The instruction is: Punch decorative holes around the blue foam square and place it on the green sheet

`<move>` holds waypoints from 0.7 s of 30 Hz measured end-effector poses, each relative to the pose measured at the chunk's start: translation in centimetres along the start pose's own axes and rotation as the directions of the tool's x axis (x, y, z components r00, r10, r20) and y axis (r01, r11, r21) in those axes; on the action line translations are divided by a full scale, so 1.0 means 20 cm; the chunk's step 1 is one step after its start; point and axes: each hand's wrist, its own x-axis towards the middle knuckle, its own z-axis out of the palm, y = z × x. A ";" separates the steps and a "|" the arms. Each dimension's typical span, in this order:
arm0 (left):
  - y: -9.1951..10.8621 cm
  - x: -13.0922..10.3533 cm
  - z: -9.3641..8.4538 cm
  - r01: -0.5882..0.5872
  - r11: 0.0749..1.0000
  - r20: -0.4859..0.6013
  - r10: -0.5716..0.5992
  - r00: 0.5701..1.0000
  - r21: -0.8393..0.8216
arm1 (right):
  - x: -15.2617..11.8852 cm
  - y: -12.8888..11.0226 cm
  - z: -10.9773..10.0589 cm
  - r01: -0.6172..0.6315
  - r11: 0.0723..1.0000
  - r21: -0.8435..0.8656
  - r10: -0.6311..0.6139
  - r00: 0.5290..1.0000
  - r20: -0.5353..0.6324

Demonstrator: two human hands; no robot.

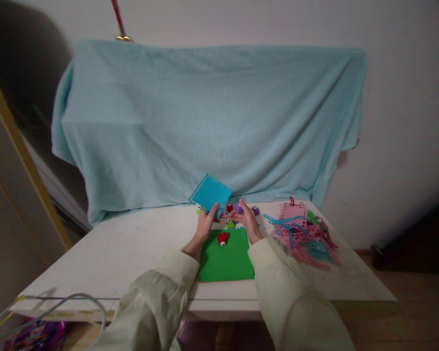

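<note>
My left hand [207, 224] is closed on a square of blue paper [209, 194], pinching its lower corner with the thumb on top. Small holes line the paper's edges, and it is tilted up above the table. To its right, my right hand [249, 222] has its fingers apart, thumb raised, and appears to hold nothing. A purple craft punch [237, 208] shows in the gap between thumb and fingers, seemingly behind them. Beneath both hands lies a green board [227, 258], with a red craft punch [222, 238] on it. A green craft punch [230, 224] sits just past its far edge.
Another red punch [229, 207] and a dark purple punch [255, 210] stand at the back. Pink, blue and green punched paper strips [296, 231] are heaped at the right. A light blue blanket [212, 122] hangs behind the white table [131, 253]. A grey cable [76, 295] crosses the front left edge.
</note>
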 end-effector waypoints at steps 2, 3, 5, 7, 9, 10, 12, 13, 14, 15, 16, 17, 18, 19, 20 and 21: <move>-0.01 0.00 0.00 -0.010 1.000 -0.006 0.010 1.000 0.002 | 0.00 -0.01 0.00 0.014 1.000 -0.008 -0.015 0.999 -0.043; -0.01 0.01 0.00 -0.013 1.000 -0.014 0.013 1.000 0.001 | -0.01 -0.02 0.00 0.028 0.999 -0.018 -0.029 0.997 -0.068; -0.02 0.01 0.00 -0.003 1.000 -0.016 0.003 1.000 -0.005 | -0.01 -0.03 0.00 0.062 0.997 -0.052 -0.067 0.991 -0.117; -0.03 0.01 0.00 0.014 1.000 -0.002 -0.014 1.000 -0.010 | -0.01 -0.03 -0.01 0.093 0.990 -0.104 -0.110 0.980 -0.167; -0.04 0.01 0.00 0.020 1.000 0.006 -0.020 1.000 -0.009 | -0.01 -0.03 -0.03 0.110 0.981 -0.158 -0.142 0.967 -0.212; -0.04 0.01 0.00 0.018 1.000 0.005 -0.018 1.000 -0.006 | 0.00 -0.03 -0.03 0.112 0.977 -0.184 -0.153 0.961 -0.230; -0.04 0.01 0.00 0.012 1.000 0.009 -0.012 1.000 0.004 | 0.00 -0.02 -0.04 0.102 0.968 -0.228 -0.159 0.956 -0.247; -0.03 0.00 0.00 0.013 1.000 0.013 -0.013 1.000 0.009 | 0.00 -0.02 -0.04 0.093 0.965 -0.245 -0.156 0.956 -0.248; -0.03 0.00 0.00 0.016 1.000 0.019 -0.016 1.000 0.015 | 0.00 -0.02 -0.04 0.084 0.962 -0.258 -0.151 0.956 -0.250; -0.03 0.00 0.00 0.018 1.000 0.023 -0.019 1.000 0.021 | 0.00 -0.02 -0.04 0.076 0.961 -0.266 -0.146 0.956 -0.254; -0.02 0.00 0.01 0.020 0.999 0.026 -0.021 0.999 0.027 | 0.00 -0.02 -0.04 0.069 0.960 -0.270 -0.141 0.956 -0.257; -0.02 0.00 0.01 0.021 0.999 0.029 -0.022 0.999 0.032 | 0.00 -0.02 -0.04 0.064 0.961 -0.271 -0.137 0.955 -0.261; -0.02 0.00 0.01 0.019 0.999 0.032 -0.020 0.999 0.036 | 0.00 -0.02 -0.04 0.060 0.961 -0.268 -0.134 0.955 -0.266; -0.02 0.00 0.01 0.016 0.999 0.035 -0.017 0.999 0.039 | 0.00 -0.02 -0.04 0.059 0.962 -0.266 -0.133 0.954 -0.269; -0.02 0.00 0.01 0.012 0.999 0.036 -0.014 0.999 0.044 | 0.01 -0.02 -0.04 0.057 0.963 -0.264 -0.131 0.954 -0.271; -0.02 0.00 0.01 0.009 0.999 0.035 -0.011 0.999 0.050 | 0.01 -0.01 -0.04 0.059 0.963 -0.264 -0.132 0.954 -0.270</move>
